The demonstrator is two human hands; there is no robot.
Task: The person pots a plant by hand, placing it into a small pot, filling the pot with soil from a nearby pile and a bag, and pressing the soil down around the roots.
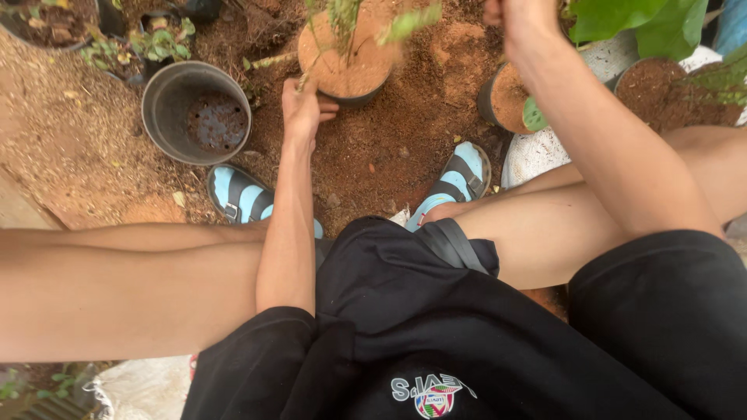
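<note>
I squat over reddish soil. A dark pot [350, 87] filled with brown soil stands ahead of me, and a thin green plant [342, 23] rises from it. My left hand [303, 109] rests against the pot's near left side, fingers curled on the rim. My right hand [517, 12] is raised at the top edge, fingers closed; what it holds is cut off by the frame. My two feet in blue sandals [241, 194] are planted on the soil either side.
An empty grey plastic pot [167, 117] sits to the left. More soil-filled pots [506, 97] and a broad-leaved plant [646, 23] stand at the right, near a white sack [537, 155]. Small potted seedlings [148, 47] are at the back left.
</note>
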